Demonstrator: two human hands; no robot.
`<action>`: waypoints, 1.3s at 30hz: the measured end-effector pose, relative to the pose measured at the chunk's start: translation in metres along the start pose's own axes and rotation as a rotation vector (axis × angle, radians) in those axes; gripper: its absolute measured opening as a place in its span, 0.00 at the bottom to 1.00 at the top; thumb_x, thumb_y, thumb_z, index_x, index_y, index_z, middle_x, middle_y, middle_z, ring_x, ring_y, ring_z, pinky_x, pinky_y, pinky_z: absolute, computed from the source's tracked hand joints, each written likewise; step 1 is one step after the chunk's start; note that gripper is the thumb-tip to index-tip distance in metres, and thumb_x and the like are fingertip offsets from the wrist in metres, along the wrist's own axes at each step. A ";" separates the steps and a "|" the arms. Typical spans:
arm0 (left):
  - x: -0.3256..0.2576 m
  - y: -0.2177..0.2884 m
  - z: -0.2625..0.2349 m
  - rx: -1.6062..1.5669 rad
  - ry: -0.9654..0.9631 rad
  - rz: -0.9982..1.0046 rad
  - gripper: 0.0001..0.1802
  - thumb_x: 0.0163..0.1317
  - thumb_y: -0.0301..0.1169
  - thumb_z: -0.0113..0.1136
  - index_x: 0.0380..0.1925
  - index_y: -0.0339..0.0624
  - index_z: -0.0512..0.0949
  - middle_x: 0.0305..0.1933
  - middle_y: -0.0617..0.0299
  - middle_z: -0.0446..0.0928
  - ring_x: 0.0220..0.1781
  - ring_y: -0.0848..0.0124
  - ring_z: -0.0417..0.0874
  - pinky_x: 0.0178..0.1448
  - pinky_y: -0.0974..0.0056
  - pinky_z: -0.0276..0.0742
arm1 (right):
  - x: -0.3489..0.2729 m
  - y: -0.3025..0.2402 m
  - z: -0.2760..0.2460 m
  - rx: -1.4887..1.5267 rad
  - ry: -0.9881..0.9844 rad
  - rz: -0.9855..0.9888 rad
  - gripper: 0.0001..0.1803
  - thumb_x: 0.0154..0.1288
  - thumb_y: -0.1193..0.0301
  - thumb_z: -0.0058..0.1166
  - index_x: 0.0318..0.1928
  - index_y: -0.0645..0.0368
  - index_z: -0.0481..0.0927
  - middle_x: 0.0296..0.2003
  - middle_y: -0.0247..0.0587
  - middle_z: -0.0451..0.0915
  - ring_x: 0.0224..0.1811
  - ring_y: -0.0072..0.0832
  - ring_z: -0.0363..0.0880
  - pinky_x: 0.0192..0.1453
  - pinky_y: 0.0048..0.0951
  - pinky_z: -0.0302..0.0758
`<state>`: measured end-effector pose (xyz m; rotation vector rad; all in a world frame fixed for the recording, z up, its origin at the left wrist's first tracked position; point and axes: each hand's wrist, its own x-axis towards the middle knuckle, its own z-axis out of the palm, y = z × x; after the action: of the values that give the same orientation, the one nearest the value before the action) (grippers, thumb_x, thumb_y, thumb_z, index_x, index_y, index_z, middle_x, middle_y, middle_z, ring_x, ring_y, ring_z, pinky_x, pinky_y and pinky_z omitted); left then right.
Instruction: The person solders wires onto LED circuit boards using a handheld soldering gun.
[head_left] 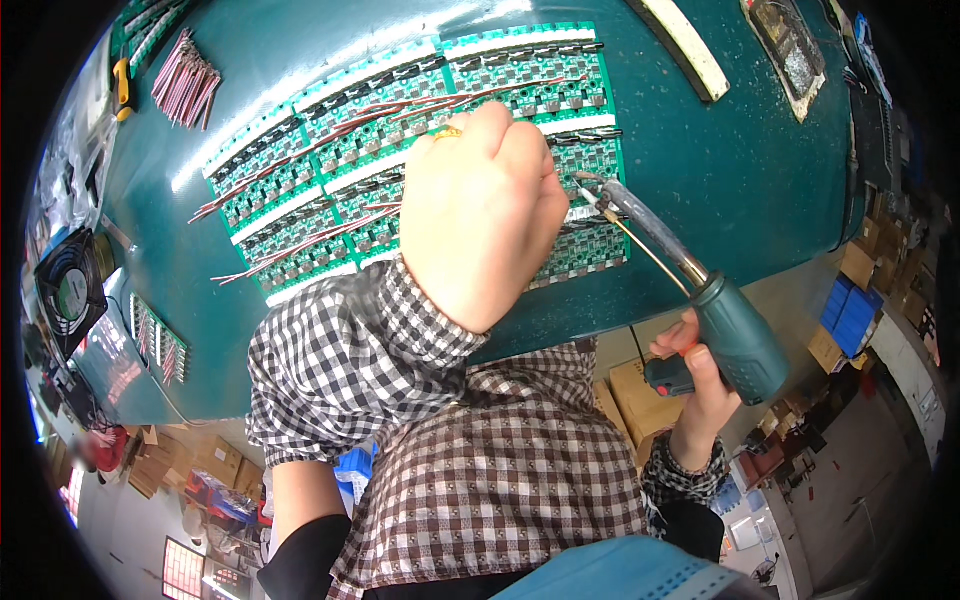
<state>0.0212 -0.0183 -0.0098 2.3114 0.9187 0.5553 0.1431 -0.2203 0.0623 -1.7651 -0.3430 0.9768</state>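
Observation:
My right hand grips a green soldering gun by its handle, fingers at the red trigger. The gun's grey barrel and a thin feed tube slant up left, and the tip is at the circuit boards. Closed in a curl, my left hand is over the middle of the boards, near the gun's tip. Its fingertips are turned away, so whatever they pinch is hidden. Red and black wires lie across the rows of green boards, partly under my left hand.
A bundle of wires and a yellow-handled tool lie at the far left. A black fan stands by the left edge, near a small board strip. Far right are a curved pale strip and a dirty metal tray.

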 end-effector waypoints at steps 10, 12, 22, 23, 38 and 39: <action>-0.004 0.000 0.004 0.000 0.025 -0.010 0.09 0.40 0.22 0.62 0.22 0.42 0.72 0.26 0.60 0.70 0.29 0.61 0.72 0.30 0.60 0.66 | 0.003 0.000 0.004 -0.123 0.019 -0.039 0.22 0.56 0.65 0.56 0.44 0.73 0.73 0.26 0.41 0.73 0.29 0.31 0.76 0.34 0.33 0.79; -0.004 0.000 0.004 -0.009 0.018 -0.018 0.09 0.41 0.22 0.62 0.22 0.42 0.72 0.26 0.60 0.70 0.29 0.61 0.72 0.30 0.60 0.66 | 0.003 0.002 0.002 -0.135 0.009 -0.055 0.22 0.56 0.65 0.56 0.44 0.73 0.73 0.26 0.41 0.73 0.29 0.31 0.76 0.34 0.32 0.79; -0.005 0.000 0.003 0.022 0.021 0.005 0.09 0.41 0.22 0.63 0.22 0.43 0.72 0.26 0.61 0.70 0.30 0.62 0.72 0.31 0.61 0.64 | 0.003 0.002 0.003 -0.141 0.017 -0.065 0.22 0.56 0.65 0.56 0.44 0.72 0.73 0.25 0.40 0.73 0.28 0.31 0.77 0.33 0.31 0.78; -0.005 0.000 0.003 0.020 0.023 0.006 0.09 0.41 0.22 0.63 0.22 0.43 0.72 0.26 0.61 0.70 0.30 0.62 0.72 0.31 0.61 0.64 | 0.003 0.002 0.003 -0.141 0.017 -0.065 0.22 0.56 0.65 0.56 0.44 0.72 0.73 0.25 0.40 0.73 0.28 0.31 0.77 0.33 0.31 0.78; -0.005 0.001 0.005 0.035 0.038 -0.009 0.09 0.41 0.22 0.63 0.22 0.43 0.72 0.26 0.60 0.69 0.30 0.61 0.71 0.31 0.60 0.63 | 0.003 0.004 0.002 -0.171 0.004 -0.065 0.21 0.55 0.67 0.56 0.44 0.72 0.73 0.26 0.40 0.73 0.29 0.31 0.76 0.34 0.32 0.78; -0.005 0.001 0.005 0.035 0.039 -0.009 0.09 0.41 0.22 0.63 0.22 0.43 0.72 0.26 0.60 0.69 0.30 0.61 0.71 0.31 0.60 0.63 | 0.004 0.004 0.001 -0.181 -0.005 -0.075 0.21 0.55 0.67 0.56 0.44 0.72 0.73 0.26 0.40 0.73 0.29 0.31 0.76 0.34 0.32 0.78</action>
<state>0.0207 -0.0243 -0.0139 2.3340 0.9640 0.5863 0.1435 -0.2191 0.0568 -1.8987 -0.5105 0.9209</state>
